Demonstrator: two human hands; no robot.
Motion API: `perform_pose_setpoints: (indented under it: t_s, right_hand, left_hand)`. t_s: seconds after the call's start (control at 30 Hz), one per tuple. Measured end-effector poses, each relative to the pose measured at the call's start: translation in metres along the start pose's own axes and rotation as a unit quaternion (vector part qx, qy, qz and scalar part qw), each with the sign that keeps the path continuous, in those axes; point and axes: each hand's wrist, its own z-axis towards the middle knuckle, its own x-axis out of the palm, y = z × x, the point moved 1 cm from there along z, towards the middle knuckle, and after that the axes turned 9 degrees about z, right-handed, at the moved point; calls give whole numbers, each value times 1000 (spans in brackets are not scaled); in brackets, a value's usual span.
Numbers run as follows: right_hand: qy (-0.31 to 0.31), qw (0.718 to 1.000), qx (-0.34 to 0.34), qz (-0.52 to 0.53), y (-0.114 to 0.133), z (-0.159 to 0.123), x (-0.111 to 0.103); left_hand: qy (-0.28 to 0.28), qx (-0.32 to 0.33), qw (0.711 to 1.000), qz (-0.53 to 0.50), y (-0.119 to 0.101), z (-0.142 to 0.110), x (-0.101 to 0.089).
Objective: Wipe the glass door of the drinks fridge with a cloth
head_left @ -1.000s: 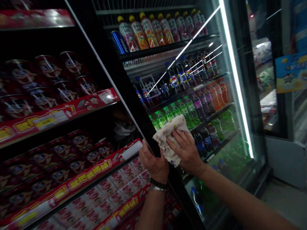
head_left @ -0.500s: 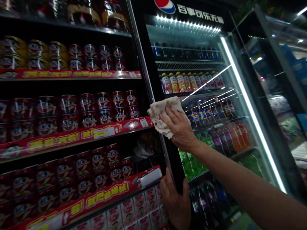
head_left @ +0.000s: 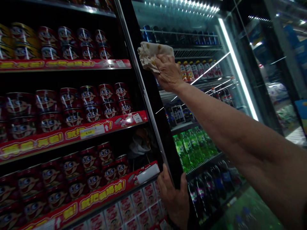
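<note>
My right hand (head_left: 169, 73) is raised high and presses a crumpled pale cloth (head_left: 152, 54) against the black left frame (head_left: 153, 105) of a lit drinks cooler. Its fingers are closed over the cloth. My left hand (head_left: 174, 198) sits low on the same frame, with the fingers wrapped round its edge. Behind the glass door (head_left: 216, 105) are rows of bottles: orange and pink ones on an upper shelf, green bottles (head_left: 192, 148) lower down, dark ones below those.
To the left, dark shelves (head_left: 72, 132) with red price strips carry stacked red cans with cartoon faces (head_left: 96, 102). Boxed cartons (head_left: 134, 210) fill the lowest shelf. A second glass-fronted cabinet (head_left: 283, 83) stands at the right.
My right hand has slid the cloth upward along the cooler frame, from waist height to near the top. My left hand stays low on the frame edge. The camera has tilted up.
</note>
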Motion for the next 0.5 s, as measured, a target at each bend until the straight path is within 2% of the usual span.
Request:
perform_pose_setpoints:
  t_s: [0.07, 0.13, 0.23, 0.37, 0.43, 0.5]
  right_hand:
    - [16, 1000, -18, -10, 11, -25, -5]
    - [36, 998, -53, -12, 28, -68, -11]
    - [50, 993, -102, -8, 53, -153, -23]
    - [78, 989, -126, 18, 72, -272, -38]
    - [104, 985, -137, 24, 75, -320, -45]
    - [122, 980, -159, 13, 74, -354, -51]
  left_hand:
    - [6, 2, 1000, -6, -1, 1, -1]
    - [12, 1, 1000, -10, -1, 2, -2]
    - [14, 1, 1000, -14, 0, 1, -1]
    - [9, 9, 1000, -19, 2, -1, 0]
    - [10, 10, 999, -33, 4, -1, 0]
    - [12, 11, 999, -51, 6, 0, 1]
